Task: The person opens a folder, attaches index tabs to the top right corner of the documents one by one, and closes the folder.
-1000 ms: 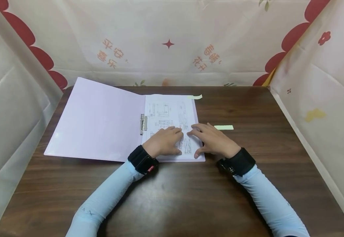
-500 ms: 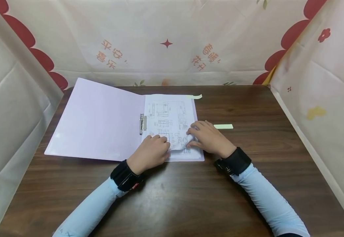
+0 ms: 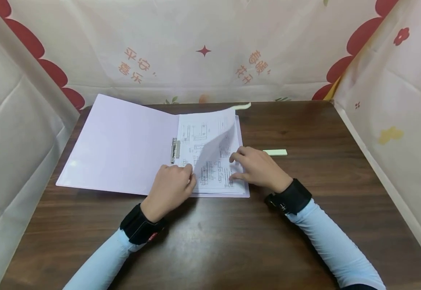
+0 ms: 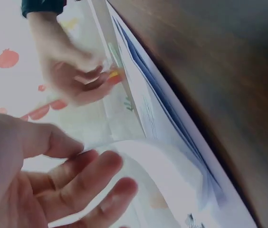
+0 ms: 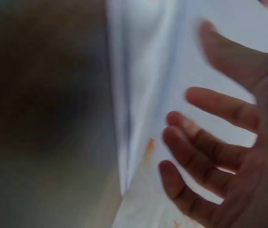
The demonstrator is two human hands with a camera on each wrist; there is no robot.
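Observation:
A lilac folder (image 3: 119,149) lies spread on the table, with printed sheets of technical drawings in its right half. My left hand (image 3: 170,185) pinches the lower corner of the top sheet (image 3: 214,147) between thumb and fingers. That sheet curls up and over to the left, baring the drawing page (image 3: 210,177) beneath. In the left wrist view the bent paper (image 4: 157,166) rises to the thumb and index finger. My right hand (image 3: 259,169) hovers at the right edge of the pages, fingers spread and loosely bent, nothing in them.
A metal clip (image 3: 175,150) sits by the folder's spine. One pale green sticky strip (image 3: 243,106) juts from the top sheet's upper right corner; another strip (image 3: 276,152) lies on the wooden table (image 3: 304,133) beyond my right hand. Printed cloth (image 3: 203,24) hangs around the back and sides.
My left hand has moved left and toward the body, taking the top sheet's lower corner with it. The sheet has lifted and its green strip has risen. My right hand has let the paper go.

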